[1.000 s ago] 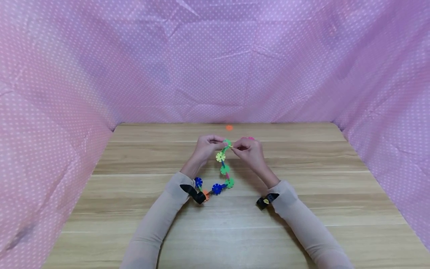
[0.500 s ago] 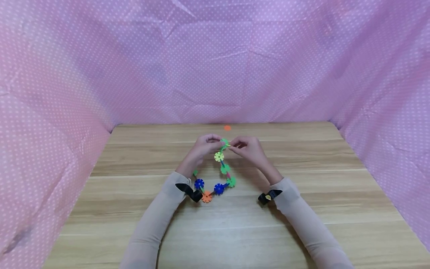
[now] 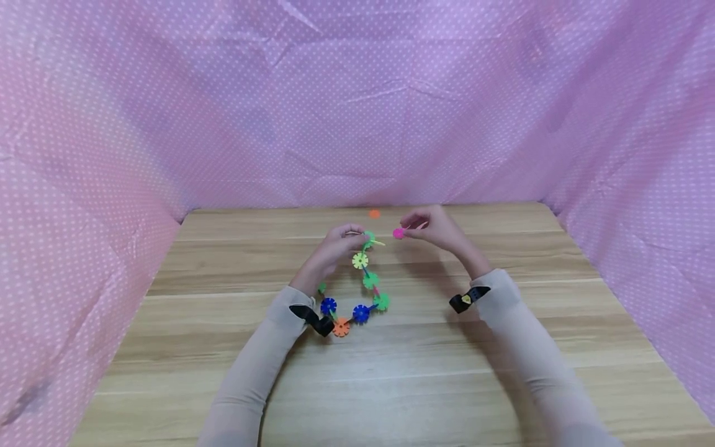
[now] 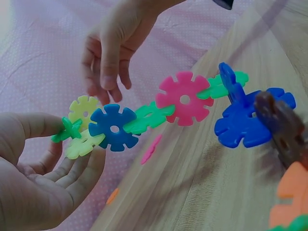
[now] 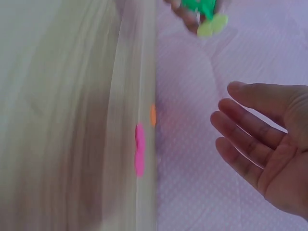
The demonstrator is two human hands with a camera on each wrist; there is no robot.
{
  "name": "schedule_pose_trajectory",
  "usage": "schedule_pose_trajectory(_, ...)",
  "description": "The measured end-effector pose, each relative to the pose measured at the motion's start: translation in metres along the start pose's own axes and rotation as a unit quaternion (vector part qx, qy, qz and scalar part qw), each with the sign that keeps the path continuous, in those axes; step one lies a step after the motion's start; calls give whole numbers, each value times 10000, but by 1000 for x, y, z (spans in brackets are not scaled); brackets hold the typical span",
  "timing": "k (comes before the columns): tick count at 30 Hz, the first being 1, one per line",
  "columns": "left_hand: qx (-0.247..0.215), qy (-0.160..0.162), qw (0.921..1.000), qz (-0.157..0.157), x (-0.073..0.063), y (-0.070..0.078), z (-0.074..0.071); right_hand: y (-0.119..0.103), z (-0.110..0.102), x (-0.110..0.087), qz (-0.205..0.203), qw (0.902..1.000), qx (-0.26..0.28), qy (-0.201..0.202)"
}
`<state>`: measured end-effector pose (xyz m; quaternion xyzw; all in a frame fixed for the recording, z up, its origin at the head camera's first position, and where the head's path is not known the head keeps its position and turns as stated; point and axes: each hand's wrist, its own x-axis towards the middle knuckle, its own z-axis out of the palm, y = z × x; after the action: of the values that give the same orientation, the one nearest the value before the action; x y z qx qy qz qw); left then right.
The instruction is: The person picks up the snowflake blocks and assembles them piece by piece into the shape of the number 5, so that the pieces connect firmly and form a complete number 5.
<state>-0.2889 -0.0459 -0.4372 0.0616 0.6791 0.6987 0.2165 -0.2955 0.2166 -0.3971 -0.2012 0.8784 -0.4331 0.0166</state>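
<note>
A chain of slotted plastic flower discs, mostly green, blue, yellow and pink with an orange disc (image 3: 341,327), hangs and curves toward the left forearm. At its upper end my left hand (image 3: 337,245) pinches a green disc (image 4: 67,130) between thumb and fingers. A yellow disc (image 3: 378,243), seen edge-on, sticks out of that green disc to the right. My right hand (image 5: 284,144) holds nothing; its fingers are loosely bent and spread. It hovers above the table near a loose pink disc (image 3: 398,233), apart from it in the right wrist view.
Another loose orange disc (image 3: 375,213) lies near the far edge of the wooden table (image 3: 447,372). Pink dotted cloth (image 3: 357,124) hangs behind the table and along both sides. Each wrist wears a black strap with a camera.
My right hand has let go of the yellow disc at the chain's end and moved right and away, uncovering the loose pink disc. The left hand keeps its pinch on the chain.
</note>
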Motion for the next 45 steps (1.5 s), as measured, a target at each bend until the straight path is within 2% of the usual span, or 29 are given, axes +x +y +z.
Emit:
schedule_pose_trajectory(5,2,-144,9999,-52,1,-2,-2,16,-12,11,182,9984,-329,-433)
schedule_pose_trajectory(9,197,-267,9994,-41,1,-3,-2,36,-15,19,237,9965,-436,-671)
schedule_pose_trajectory(16,343,-277,9990,-110,-1,-2,1,59,-8,26,542,9941,-554,-753)
schedule_pose_trajectory(25,324,-242,9991,-114,-2,-1,3,65,6,36,645,9938,-410,-807)
schedule_pose_trajectory(33,368,-305,9989,-9,0,-4,2,72,14,45,563,9944,-462,-764)
schedule_pose_trajectory(40,393,-290,9988,38,-1,-6,3,69,18,45,786,9930,-466,-745)
schedule_pose_trajectory(45,406,-263,9988,50,0,-7,2,70,20,44,703,9946,-261,-715)
